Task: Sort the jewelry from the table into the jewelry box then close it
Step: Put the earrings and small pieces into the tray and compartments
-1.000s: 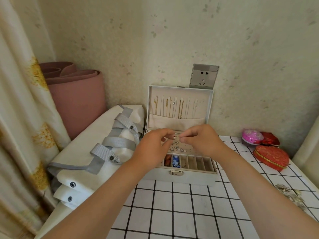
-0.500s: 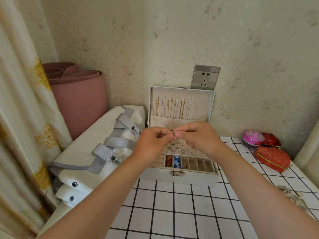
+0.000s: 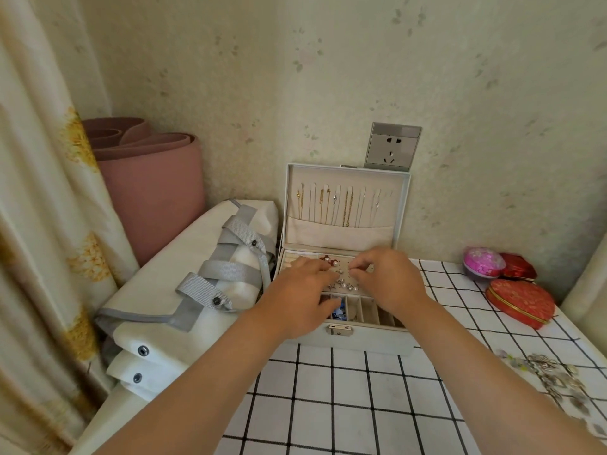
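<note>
The white jewelry box (image 3: 361,343) stands open on the checked tablecloth, its lid (image 3: 345,178) upright against the wall with several necklaces hanging inside. Both hands hover low over the earring panel (image 3: 345,284), where several studs sit. My left hand (image 3: 299,293) pinches a small silver earring (image 3: 340,272) at its fingertips. My right hand (image 3: 389,280) has curled fingertips that meet the same spot from the right. The front compartments (image 3: 368,311) hold red and blue pieces. A pile of loose silvery jewelry (image 3: 545,376) lies on the table at the right.
A red heart-shaped box (image 3: 520,303), a pink round box (image 3: 483,262) and a red box (image 3: 520,267) sit at the back right. A white bag with grey straps (image 3: 197,290) lies left of the jewelry box, a rolled pink mat (image 3: 147,185) behind it. A curtain hangs at the left.
Both hands, which held the small earring raised above the box half a second ago, have come down onto the earring panel.
</note>
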Motion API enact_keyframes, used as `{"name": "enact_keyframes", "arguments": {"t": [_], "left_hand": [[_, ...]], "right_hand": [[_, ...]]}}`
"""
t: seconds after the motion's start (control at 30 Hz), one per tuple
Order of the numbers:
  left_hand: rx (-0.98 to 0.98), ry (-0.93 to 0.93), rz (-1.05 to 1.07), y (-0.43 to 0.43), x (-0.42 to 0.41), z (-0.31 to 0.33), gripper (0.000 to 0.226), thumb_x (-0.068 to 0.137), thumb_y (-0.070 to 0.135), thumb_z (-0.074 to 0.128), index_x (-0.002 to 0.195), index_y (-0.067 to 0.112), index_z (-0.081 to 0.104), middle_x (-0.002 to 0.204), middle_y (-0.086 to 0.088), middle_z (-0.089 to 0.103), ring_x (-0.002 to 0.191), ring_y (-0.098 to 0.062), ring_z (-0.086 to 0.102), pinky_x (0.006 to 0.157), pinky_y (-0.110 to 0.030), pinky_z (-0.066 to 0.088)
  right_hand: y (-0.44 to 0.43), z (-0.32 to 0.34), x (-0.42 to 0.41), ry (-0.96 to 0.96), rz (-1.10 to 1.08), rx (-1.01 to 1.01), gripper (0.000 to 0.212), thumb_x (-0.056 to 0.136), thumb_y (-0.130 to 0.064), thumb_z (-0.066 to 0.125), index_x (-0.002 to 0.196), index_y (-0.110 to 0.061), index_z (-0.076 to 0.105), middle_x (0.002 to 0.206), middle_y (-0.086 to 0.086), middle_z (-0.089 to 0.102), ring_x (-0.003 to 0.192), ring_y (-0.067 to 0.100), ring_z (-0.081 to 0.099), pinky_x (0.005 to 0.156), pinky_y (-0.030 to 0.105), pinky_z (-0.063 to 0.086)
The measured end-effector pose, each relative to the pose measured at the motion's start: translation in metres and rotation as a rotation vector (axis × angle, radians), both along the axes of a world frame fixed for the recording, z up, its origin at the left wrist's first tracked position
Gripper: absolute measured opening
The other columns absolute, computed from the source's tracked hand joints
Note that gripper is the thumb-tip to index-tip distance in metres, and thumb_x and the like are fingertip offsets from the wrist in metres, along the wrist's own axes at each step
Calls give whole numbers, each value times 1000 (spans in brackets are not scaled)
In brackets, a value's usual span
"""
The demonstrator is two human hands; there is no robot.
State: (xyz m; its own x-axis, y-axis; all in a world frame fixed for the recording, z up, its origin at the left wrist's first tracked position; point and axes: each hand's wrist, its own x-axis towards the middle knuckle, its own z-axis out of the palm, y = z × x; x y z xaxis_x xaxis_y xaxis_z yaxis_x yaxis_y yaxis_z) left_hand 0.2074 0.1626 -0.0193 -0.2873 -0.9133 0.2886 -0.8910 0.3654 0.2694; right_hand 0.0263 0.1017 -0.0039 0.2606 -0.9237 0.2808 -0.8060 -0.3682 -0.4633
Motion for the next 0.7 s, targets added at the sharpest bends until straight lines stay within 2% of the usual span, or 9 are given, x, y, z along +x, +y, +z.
{"name": "enact_keyframes", "arguments": {"t": [0.07,0.23,0.4,0.53,0.7], "left_hand": [[14,-16,-11,-1,0,-2,51,95,46,53,142,25,49,147,4,44,135,-16,32,112,-36,32],[40,-6,-8,-3,0,-5,52,95,48,52,141,25,50,144,7,46,133,-15,35,110,-36,35],[40,-1,-9,-5,0,-6,51,95,47,52,141,26,50,143,7,47,133,-14,36,110,-37,36],[27,-2,-15,-5,0,-7,51,95,47,52,142,26,48,140,6,49,130,-14,38,107,-37,38],[32,-15,-8,-6,-1,-7,51,95,49,51,141,25,50,140,6,49,130,-14,38,107,-38,38]], "right_hand": [[-1,-4,1,32,9,-29,11,89,-25,69,81,-32,74,89,-12,67,78,7,61,66,26,48],[-5,-9,2,94,-1,-76,10,89,-27,68,81,-30,75,89,-11,65,77,11,61,64,28,48],[-6,-4,-4,73,94,22,12,88,-25,69,80,-29,76,93,-12,65,83,9,62,75,35,54],[-6,1,-6,-18,115,103,14,89,-23,70,79,-30,77,94,-13,67,88,7,63,83,35,54],[-5,1,-3,20,68,96,11,91,-25,69,86,-28,77,92,-12,68,87,9,63,83,36,54]]}}
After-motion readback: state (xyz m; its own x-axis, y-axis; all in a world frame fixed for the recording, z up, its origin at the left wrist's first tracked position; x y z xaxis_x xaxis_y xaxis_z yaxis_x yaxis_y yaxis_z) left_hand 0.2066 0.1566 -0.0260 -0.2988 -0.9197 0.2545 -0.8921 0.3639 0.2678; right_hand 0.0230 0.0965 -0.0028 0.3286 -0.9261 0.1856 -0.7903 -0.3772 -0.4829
